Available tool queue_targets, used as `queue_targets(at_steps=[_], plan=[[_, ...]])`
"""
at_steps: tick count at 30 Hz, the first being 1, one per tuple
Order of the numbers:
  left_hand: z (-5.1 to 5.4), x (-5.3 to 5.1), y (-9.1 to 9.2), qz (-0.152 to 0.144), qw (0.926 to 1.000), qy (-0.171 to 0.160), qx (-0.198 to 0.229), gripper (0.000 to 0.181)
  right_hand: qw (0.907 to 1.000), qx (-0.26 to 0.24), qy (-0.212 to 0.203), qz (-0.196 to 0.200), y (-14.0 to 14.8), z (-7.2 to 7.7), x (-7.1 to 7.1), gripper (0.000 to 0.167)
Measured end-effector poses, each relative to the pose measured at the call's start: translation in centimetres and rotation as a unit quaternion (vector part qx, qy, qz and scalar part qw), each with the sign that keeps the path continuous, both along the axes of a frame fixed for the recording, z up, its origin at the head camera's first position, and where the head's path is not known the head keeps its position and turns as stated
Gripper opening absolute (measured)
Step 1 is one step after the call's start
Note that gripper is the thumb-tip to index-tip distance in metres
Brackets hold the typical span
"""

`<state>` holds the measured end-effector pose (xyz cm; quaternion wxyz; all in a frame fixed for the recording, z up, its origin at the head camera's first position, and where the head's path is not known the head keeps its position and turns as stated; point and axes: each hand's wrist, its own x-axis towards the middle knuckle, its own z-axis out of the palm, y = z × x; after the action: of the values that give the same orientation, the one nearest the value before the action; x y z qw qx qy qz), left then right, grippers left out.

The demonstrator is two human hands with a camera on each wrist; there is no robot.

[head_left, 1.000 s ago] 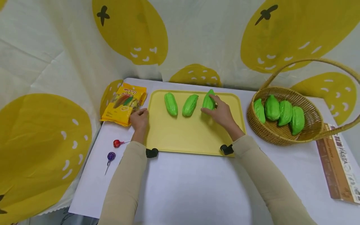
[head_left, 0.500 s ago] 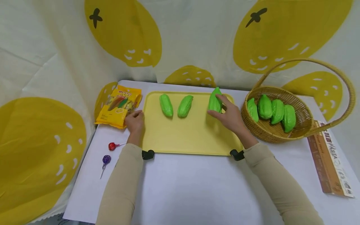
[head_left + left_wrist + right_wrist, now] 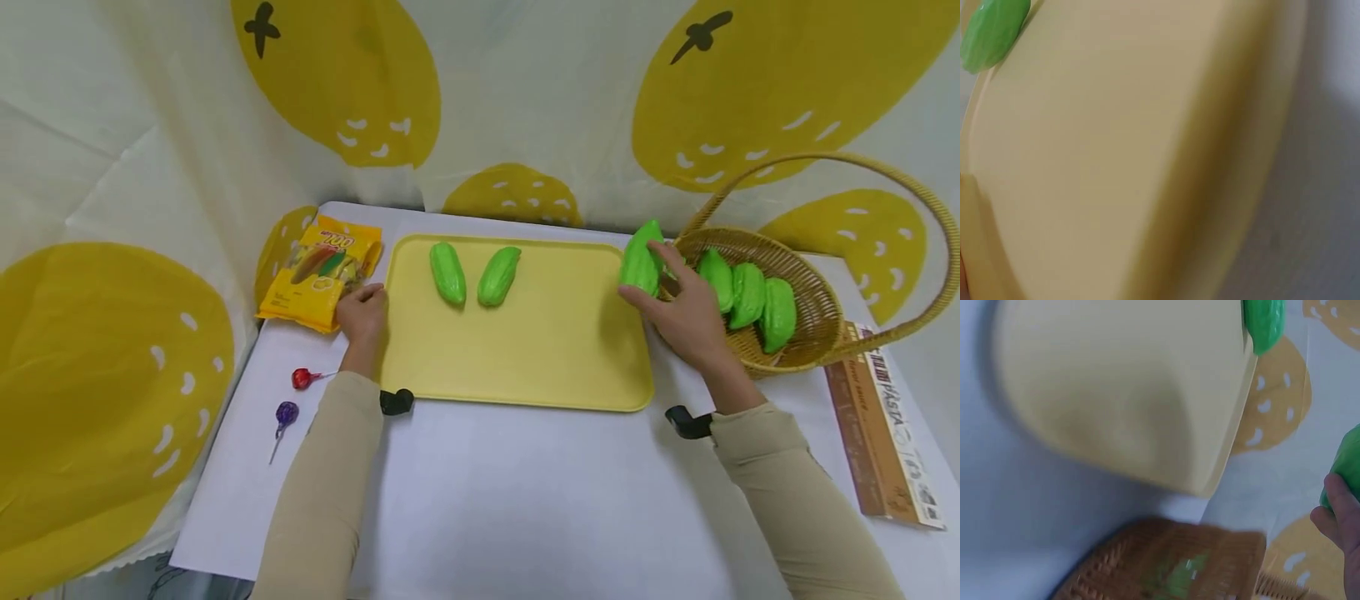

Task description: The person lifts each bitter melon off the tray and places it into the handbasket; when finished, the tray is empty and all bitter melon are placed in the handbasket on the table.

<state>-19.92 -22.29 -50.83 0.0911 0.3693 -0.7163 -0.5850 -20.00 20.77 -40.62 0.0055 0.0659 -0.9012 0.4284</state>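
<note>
Right hand (image 3: 678, 312) holds a ridged green fruit (image 3: 640, 260), thumb on one side, fingers on the other, narrowed to its width; fruit is up off the tray, by the far right corner of the tray (image 3: 525, 358), between tray and basket, long axis tilted. Right wrist view shows the same hold at its right margin, partly cut off. Left hand (image 3: 362, 315) is at the tray's left edge, fingers bent, right beside the yellow candy bag (image 3: 318, 275); cannot tell if it grips the rim or only rests there, and left wrist view shows mostly tray, blurred close up. Two more green fruits lie on the tray near its far edge: left one (image 3: 447, 273) and right one (image 3: 499, 277), apart, tips angled. Tray sits toward the far edge of the white surface (image 3: 510, 475). Wicker basket (image 3: 813, 292) with tall handle stands near the surface's far right corner, at least three green fruits (image 3: 747, 296) inside, some hidden by the right hand. Pasta box (image 3: 885, 433) lies along the right edge, just beside the basket. Candy bag is at the far left corner; red lollipop (image 3: 302, 379) and purple lollipop (image 3: 287, 413) near the left edge. Fruit-print cloth (image 3: 525, 108) hangs behind.
</note>
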Motion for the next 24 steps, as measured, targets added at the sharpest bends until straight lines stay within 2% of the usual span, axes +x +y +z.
queue_targets(at_steps=[6, 10, 18, 24], plan=[[0.1, -0.1, 0.2, 0.003, 0.9999, 0.013, -0.004, 0.028, 0.9979, 0.013, -0.024, -0.058, 3.9, 0.6, 0.5, 0.081], [0.0, 0.1, 0.1, 0.005, 0.9999, 0.012, -0.006, 0.028, 0.9962, 0.009, -0.033, -0.08, 6.1, 0.2, 0.6, 0.084], [-0.1, 0.1, 0.0, 0.008, 1.0, 0.005, 0.003, 0.028, 0.9922, 0.043, -0.061, -0.1, 9.5, -1.1, 0.7, 0.084], [0.0, 0.1, 0.1, 0.005, 0.9999, 0.002, 0.01, 0.028, 0.9905, 0.069, -0.076, -0.091, 11.0, -1.8, 0.8, 0.087]])
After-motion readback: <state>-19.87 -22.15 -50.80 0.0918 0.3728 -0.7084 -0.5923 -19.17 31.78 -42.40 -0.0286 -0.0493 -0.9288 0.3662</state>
